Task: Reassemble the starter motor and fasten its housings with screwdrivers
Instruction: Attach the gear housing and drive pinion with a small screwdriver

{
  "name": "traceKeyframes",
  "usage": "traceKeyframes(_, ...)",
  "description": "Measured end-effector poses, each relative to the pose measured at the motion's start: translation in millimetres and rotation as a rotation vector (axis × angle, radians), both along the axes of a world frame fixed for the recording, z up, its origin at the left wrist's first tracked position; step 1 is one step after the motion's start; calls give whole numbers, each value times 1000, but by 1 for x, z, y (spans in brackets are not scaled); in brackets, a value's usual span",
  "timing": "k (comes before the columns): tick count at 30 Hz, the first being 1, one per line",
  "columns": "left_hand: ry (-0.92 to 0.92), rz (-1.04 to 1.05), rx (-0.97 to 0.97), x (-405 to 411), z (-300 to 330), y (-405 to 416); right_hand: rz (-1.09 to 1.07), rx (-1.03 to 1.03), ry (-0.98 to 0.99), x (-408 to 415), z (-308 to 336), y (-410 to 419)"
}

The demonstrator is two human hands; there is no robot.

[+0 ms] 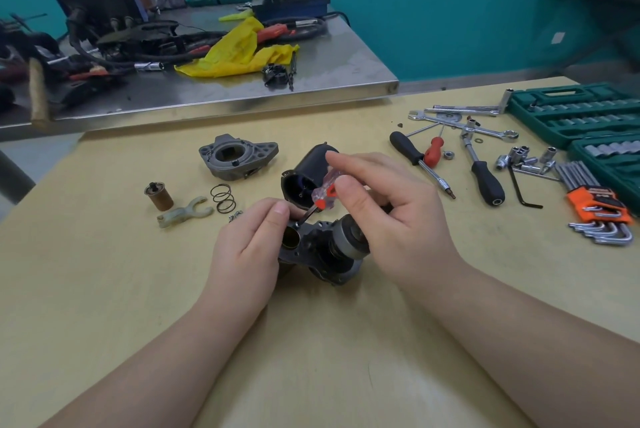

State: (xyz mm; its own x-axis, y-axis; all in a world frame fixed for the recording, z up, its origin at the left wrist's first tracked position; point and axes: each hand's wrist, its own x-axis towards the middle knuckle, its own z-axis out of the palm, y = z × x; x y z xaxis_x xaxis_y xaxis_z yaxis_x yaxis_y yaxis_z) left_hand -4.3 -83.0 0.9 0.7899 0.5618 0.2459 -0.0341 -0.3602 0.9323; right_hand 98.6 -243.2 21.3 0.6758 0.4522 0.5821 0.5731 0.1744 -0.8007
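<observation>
Two hands at work over the desk, nearest the camera. Left hand curled round the motor body, steadying it from nine o'clock, thumb up near the brass-lined bore. Right hand pinching the small screwdriver by its clear, red-marked handle, index finger raised and straight. Screwdriver's long axis slanted from handle at one o'clock down to tip at seven o'clock, the tip landing just beside the left thumb, at the body's upper edge; exact seat of the tip on a screw not clear. Coming turn probably dependent on keeping that axis in line with the screw, right hand nearer the handle, left hand nearer the tip.

Just behind, at twelve o'clock, black cylindrical housing lying open-mouthed toward the camera, not yet fitted. Further out at eleven o'clock, grey end housing; at nine to ten o'clock, plunger, fork lever and spring. Off at two o'clock, spare screwdrivers, and beyond them green socket cases.
</observation>
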Motion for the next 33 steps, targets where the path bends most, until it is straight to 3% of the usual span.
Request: traceKeyframes(33, 37, 10, 6, -3, 8, -3, 33, 40, 74, -2, 0, 0)
